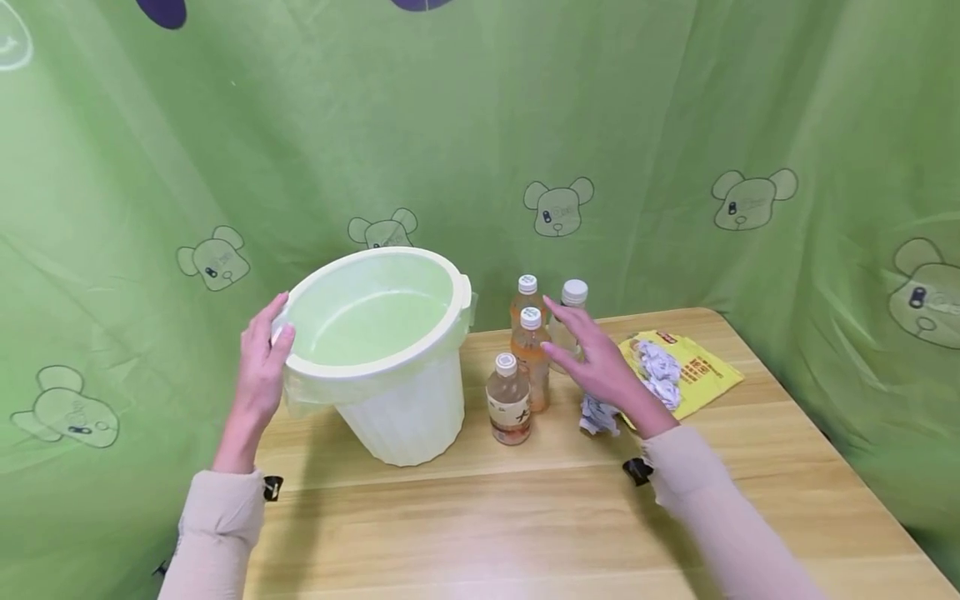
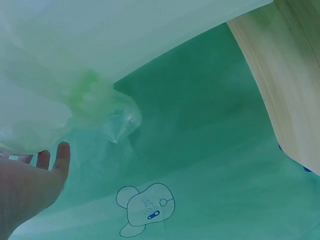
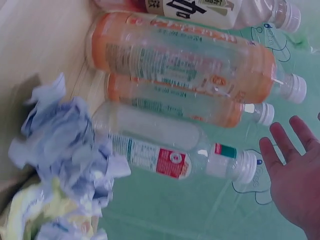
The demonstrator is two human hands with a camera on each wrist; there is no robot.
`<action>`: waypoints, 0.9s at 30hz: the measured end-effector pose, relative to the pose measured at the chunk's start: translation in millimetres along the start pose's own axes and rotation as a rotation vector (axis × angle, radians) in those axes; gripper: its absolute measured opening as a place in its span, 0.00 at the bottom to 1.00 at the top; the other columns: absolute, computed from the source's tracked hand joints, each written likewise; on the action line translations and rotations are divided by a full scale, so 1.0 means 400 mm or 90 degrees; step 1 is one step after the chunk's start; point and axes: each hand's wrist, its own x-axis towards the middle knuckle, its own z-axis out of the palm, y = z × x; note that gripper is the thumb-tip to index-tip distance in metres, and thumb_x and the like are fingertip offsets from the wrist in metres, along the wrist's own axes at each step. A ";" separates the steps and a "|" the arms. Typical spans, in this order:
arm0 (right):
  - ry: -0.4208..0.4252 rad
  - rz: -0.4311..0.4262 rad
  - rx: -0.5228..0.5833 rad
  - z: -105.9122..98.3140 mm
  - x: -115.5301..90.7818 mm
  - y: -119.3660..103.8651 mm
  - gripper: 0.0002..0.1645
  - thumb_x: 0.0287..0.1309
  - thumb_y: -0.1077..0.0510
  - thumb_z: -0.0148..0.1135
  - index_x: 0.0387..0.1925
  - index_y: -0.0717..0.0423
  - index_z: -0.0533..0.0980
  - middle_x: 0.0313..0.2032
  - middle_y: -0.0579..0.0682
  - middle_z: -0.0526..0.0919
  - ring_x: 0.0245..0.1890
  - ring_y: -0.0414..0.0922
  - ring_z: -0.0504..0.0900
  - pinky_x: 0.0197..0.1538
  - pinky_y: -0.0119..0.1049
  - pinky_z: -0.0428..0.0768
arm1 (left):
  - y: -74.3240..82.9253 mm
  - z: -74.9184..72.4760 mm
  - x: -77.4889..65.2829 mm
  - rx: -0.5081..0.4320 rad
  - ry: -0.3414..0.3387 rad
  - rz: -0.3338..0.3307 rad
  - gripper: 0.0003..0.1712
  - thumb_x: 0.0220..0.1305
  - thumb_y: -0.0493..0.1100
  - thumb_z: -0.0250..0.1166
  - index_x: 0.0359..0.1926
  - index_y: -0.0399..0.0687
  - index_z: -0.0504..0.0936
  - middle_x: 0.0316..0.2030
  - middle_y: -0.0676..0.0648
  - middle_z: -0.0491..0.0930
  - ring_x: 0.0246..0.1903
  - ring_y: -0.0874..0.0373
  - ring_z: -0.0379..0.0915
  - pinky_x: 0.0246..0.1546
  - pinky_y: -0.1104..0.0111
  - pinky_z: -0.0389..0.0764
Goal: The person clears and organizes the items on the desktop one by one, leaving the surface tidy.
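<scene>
A white ribbed trash bin (image 1: 408,417), lined with a thin pale green bag (image 2: 90,100), stands on the left of the wooden table. My left hand (image 1: 261,358) rests at the left side of its rim, thumb and fingers extended. My right hand (image 1: 600,362) reaches over the table with fingers spread and nothing held. Close to its fingertips are two bottles with orange labels (image 3: 180,57) and a clear bottle (image 3: 175,145), all upright with white caps. In front of them stands a smaller bottle (image 1: 508,404) with a cream label.
Crumpled paper (image 3: 70,140) lies beneath my right wrist. Further right, more crumpled paper (image 1: 658,367) sits on a yellow printed packet (image 1: 708,375). A green curtain (image 1: 480,108) with bear-face drawings hangs behind and around the table (image 1: 480,533).
</scene>
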 end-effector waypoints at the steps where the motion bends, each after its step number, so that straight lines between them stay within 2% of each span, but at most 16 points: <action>1: -0.001 0.003 0.007 0.006 0.004 -0.001 0.43 0.73 0.40 0.58 0.82 0.28 0.50 0.78 0.54 0.61 0.74 0.63 0.65 0.67 0.77 0.68 | -0.003 0.001 -0.001 -0.001 0.003 0.001 0.32 0.80 0.53 0.48 0.81 0.57 0.59 0.79 0.43 0.56 0.75 0.42 0.49 0.75 0.31 0.53; 6: -0.011 0.010 0.025 0.032 0.019 -0.005 0.45 0.71 0.41 0.61 0.81 0.26 0.51 0.77 0.54 0.63 0.72 0.61 0.68 0.70 0.72 0.69 | -0.013 0.006 -0.007 -0.030 0.025 -0.003 0.32 0.79 0.52 0.50 0.79 0.53 0.62 0.77 0.41 0.59 0.73 0.45 0.53 0.75 0.35 0.58; 11: -0.013 0.010 0.017 0.050 0.030 -0.005 0.44 0.71 0.43 0.62 0.81 0.31 0.54 0.74 0.56 0.65 0.69 0.61 0.71 0.69 0.68 0.73 | -0.024 0.018 -0.007 -0.071 0.051 -0.016 0.32 0.77 0.51 0.52 0.78 0.51 0.65 0.75 0.42 0.61 0.72 0.48 0.58 0.76 0.40 0.62; 20: 0.004 0.006 0.018 0.073 0.040 0.018 0.41 0.69 0.50 0.66 0.78 0.40 0.61 0.67 0.57 0.72 0.64 0.60 0.75 0.68 0.64 0.76 | -0.033 0.029 -0.009 -0.140 0.068 -0.030 0.31 0.75 0.50 0.53 0.76 0.54 0.68 0.75 0.47 0.61 0.73 0.52 0.58 0.78 0.45 0.62; 27: 0.008 0.017 0.012 0.079 0.048 0.016 0.43 0.66 0.56 0.69 0.77 0.40 0.62 0.65 0.57 0.73 0.64 0.59 0.76 0.67 0.61 0.79 | -0.035 0.029 -0.007 -0.179 0.073 -0.045 0.31 0.74 0.49 0.55 0.76 0.57 0.68 0.73 0.51 0.61 0.68 0.54 0.63 0.71 0.59 0.75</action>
